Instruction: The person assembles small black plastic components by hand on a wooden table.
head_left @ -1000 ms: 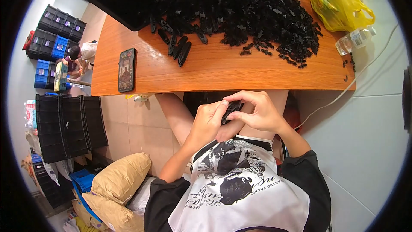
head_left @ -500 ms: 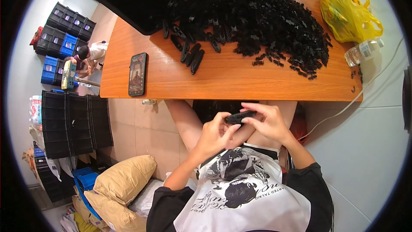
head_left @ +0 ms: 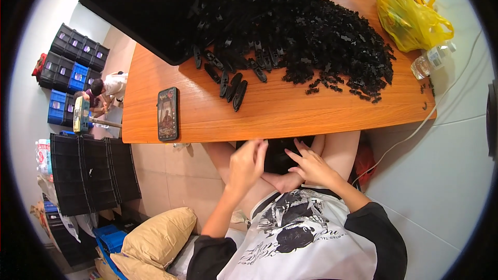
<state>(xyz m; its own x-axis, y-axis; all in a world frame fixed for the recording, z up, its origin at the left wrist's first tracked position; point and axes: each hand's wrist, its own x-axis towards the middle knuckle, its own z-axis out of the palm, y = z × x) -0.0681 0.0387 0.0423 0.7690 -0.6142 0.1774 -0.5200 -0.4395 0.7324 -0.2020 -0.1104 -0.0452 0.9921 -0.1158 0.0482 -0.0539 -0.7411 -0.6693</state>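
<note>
My left hand [head_left: 248, 165] is at the table's front edge with its fingers curled together. Whatever they may hold is hidden. To its right, my right hand [head_left: 311, 166] is open, its fingers spread apart over my lap with nothing visible in them. Below and between the hands is a dark black area [head_left: 277, 158] under the table edge, perhaps a container; its details are lost in shadow. On the wooden table [head_left: 207, 124] lie long, narrow black plastic pieces [head_left: 239, 96], several apart from the heap, beside a large pile of small black plastic parts [head_left: 342, 46].
A phone [head_left: 167, 114] with a lit screen lies at the table's left. A large black tray [head_left: 140, 15] is behind it. A yellow plastic bag [head_left: 410, 18] and a clear bottle [head_left: 433, 61] stand right, near a white cable [head_left: 456, 91]. Two people [head_left: 104, 91] are far left, by stacked crates [head_left: 78, 46].
The black elongated piece that both hands held is no longer visible. My hands have parted; the left moved left with fingers curled, the right spread its fingers. The view has shifted slightly.
</note>
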